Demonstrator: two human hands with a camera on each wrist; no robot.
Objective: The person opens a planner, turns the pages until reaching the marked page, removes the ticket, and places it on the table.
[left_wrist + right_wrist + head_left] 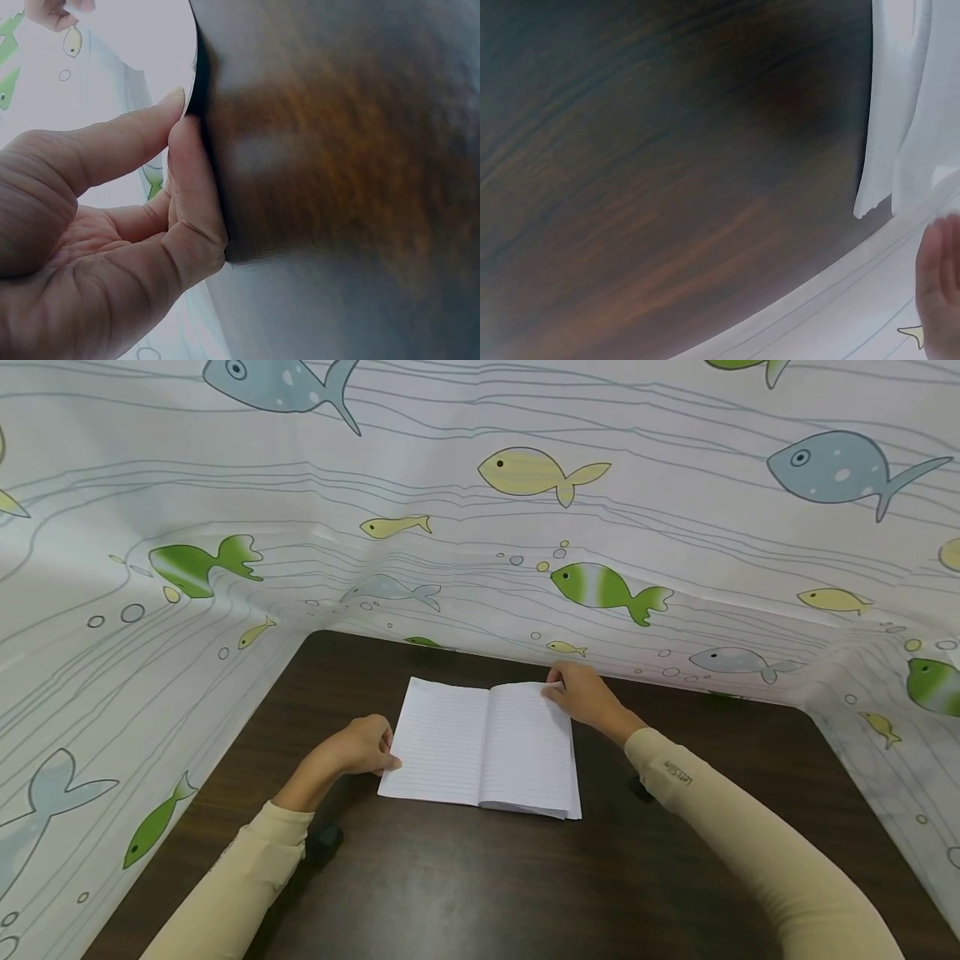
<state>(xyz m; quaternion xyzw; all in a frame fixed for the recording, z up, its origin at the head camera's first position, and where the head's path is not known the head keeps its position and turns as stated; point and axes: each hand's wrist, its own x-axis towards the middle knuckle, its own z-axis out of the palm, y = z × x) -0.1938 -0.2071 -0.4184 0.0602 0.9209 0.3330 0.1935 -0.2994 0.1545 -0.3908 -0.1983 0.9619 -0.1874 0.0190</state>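
Observation:
An open notebook [442, 739] with lined, unwritten-looking pages lies on the dark wooden table. My left hand [360, 745] pinches its left edge near the lower part, thumb above and bent index finger below; the left wrist view shows this pinch [176, 120] close up. At the top right corner, my right hand [581, 693] holds the right-hand page [525, 747] between thumb and fingers. That page's lower edge curves up a little, and sheets beneath stick out at the right. In the right wrist view only part of the right hand [941, 277] shows, beside the paper edges [889, 112].
A white sheet [450, 552] printed with fish and wavy lines stands around the back and sides of the table [450, 885]. Dark small objects [325, 842] sit under the left wrist and by the right wrist. Both arms wear cream sleeves [720, 810].

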